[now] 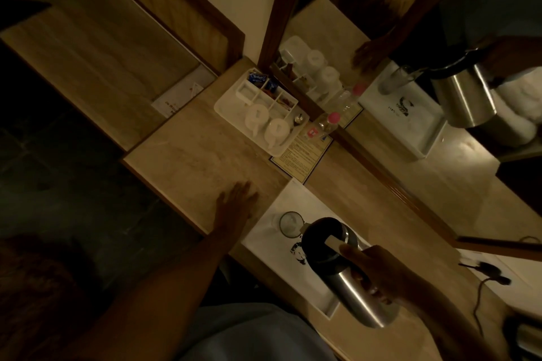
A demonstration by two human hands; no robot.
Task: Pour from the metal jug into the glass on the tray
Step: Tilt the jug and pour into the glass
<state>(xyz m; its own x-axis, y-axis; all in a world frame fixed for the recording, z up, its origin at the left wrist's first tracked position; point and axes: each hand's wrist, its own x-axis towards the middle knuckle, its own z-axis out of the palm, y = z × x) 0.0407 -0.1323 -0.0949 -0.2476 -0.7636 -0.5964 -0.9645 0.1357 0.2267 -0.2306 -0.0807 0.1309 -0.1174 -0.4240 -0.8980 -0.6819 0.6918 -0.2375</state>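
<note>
Shiny cylindrical metal jug with black lid (349, 269), held tilted above the white rectangular tray (264, 231), spout end leaning toward the glass. Gripped by the right hand (378, 272), fingers wrapped around the handle side, thumb lying on the white lever on the lid. Clear round drinking glass (290, 224) standing upright on the tray, just beside the jug's spout; impossible to tell in the dim light whether liquid is flowing. Black printed figure visible on the tray under the jug.

Left hand (237, 199) laid flat on the beige stone surface (187, 161), fingers spread, palm down, just beside the tray and holding nothing.

Further back, a second white tray with compartments (234, 105) carrying two upturned white cups (268, 123) and tea sachets. Near it a clear plastic bottle with pink cap (330, 120), touching the wood-framed mirror (410, 126), which repeats the jug and glass. Printed card with dark border (302, 155) between the two trays.
</note>
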